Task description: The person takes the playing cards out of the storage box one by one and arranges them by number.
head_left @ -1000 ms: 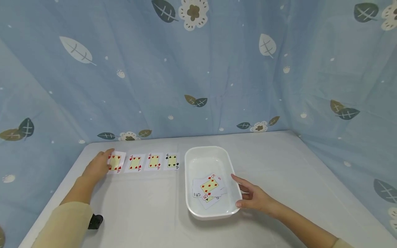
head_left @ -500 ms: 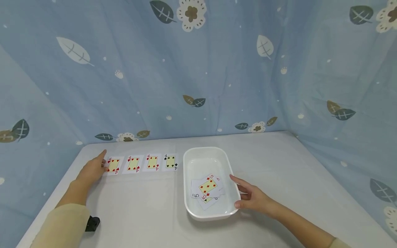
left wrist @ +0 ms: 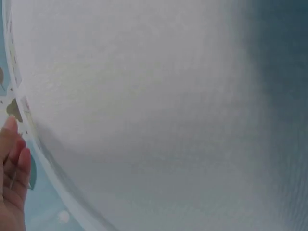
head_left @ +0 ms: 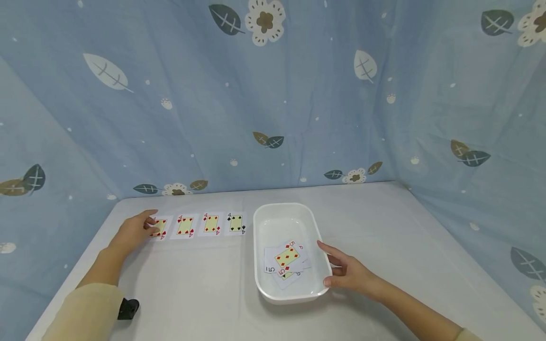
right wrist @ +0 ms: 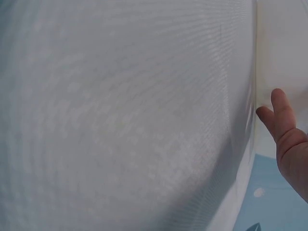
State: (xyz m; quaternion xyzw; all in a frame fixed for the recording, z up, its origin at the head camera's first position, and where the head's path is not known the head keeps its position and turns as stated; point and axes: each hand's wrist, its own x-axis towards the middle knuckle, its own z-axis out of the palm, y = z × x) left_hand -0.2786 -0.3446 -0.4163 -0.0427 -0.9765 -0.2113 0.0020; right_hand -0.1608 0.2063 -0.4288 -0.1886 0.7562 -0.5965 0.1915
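In the head view, several playing cards lie face up in a row along the back left of the table. My left hand is at the leftmost card, a red 4, its fingers over the card's left part and hiding some of it. The left wrist view shows these fingers loosely bent with nothing between them. A white plastic tub stands right of the row, with loose cards inside, a 5 of diamonds on top. My right hand touches the tub's right side, thumb and forefinger spread at the rim.
Right of the leftmost card lie a 4 of hearts, a 4 of diamonds and a 4 of spades. A small black object shows beside my left sleeve. A blue patterned curtain hangs behind the white-covered table.
My left hand drew back to the leftmost card's left edge, then came right over it again. The card, slightly turned a second ago, now lies in line. The right hand has stayed on the tub.
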